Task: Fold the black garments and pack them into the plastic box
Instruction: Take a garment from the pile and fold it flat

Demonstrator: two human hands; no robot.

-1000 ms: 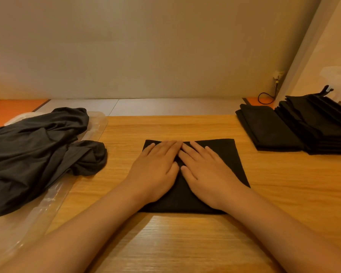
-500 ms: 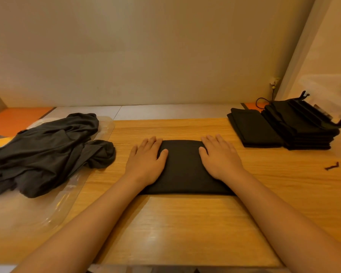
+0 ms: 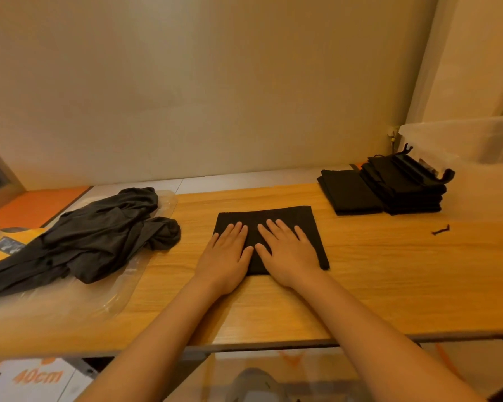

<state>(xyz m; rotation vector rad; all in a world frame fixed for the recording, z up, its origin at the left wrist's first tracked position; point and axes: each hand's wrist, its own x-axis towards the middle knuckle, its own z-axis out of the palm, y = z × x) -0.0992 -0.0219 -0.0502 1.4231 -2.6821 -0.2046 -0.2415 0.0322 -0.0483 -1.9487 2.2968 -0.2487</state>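
A folded black garment [image 3: 285, 217] lies flat in the middle of the wooden table [image 3: 389, 271]. My left hand [image 3: 225, 255] and my right hand [image 3: 289, 250] press down on it side by side, fingers straight and spread. A heap of unfolded dark garments [image 3: 84, 236] lies at the left on a clear plastic sheet [image 3: 105, 297]. Two stacks of folded black garments [image 3: 389, 187] stand at the back right. Behind them, at the far right, is the translucent plastic box [image 3: 476, 143].
A small dark clip-like piece [image 3: 441, 230] lies on the table at the right. The table's front edge [image 3: 244, 346] runs below my forearms, with the floor and a "40cm" label [image 3: 37, 376] beneath. A wall closes off the back.
My hands, apart at the garment's left and right edges half a second ago, have come together over its middle. The view has pulled back and tilted up.
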